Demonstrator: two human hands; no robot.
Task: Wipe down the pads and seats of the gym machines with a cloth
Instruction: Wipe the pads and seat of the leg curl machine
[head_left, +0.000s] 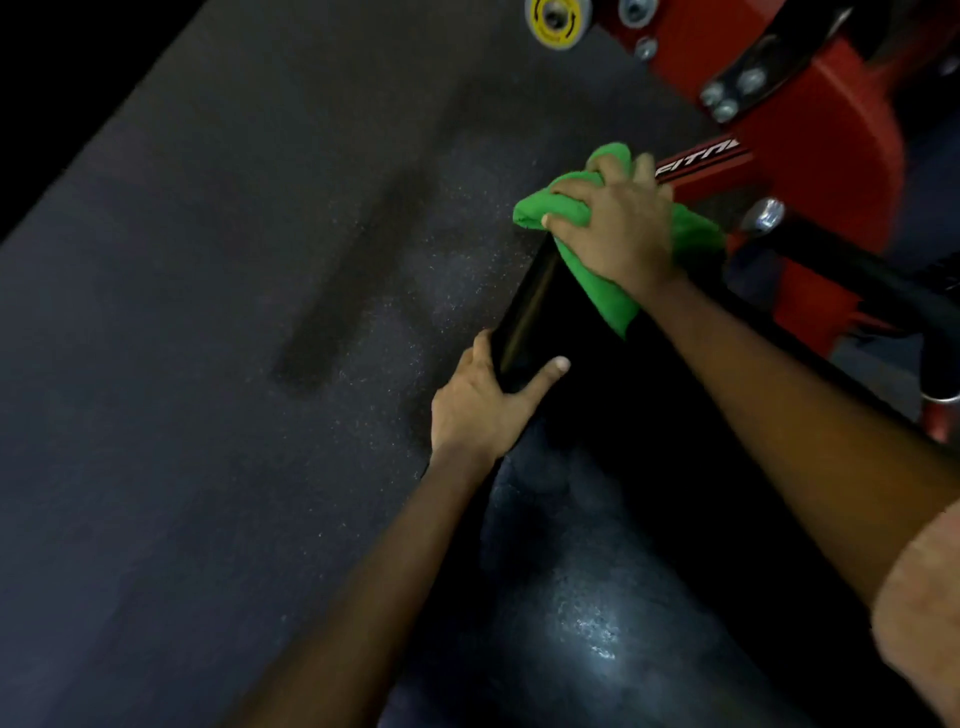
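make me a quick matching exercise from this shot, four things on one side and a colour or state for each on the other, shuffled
Things:
1. cloth
2. machine frame
3. left hand
4. round knob

Colour or state:
A. red, with bolts
B. grips the edge of the black pad
C. green, bunched under the right hand
D. yellow centre, at the top edge of the view

Pairs: 1-C, 2-A, 3-B, 4-D
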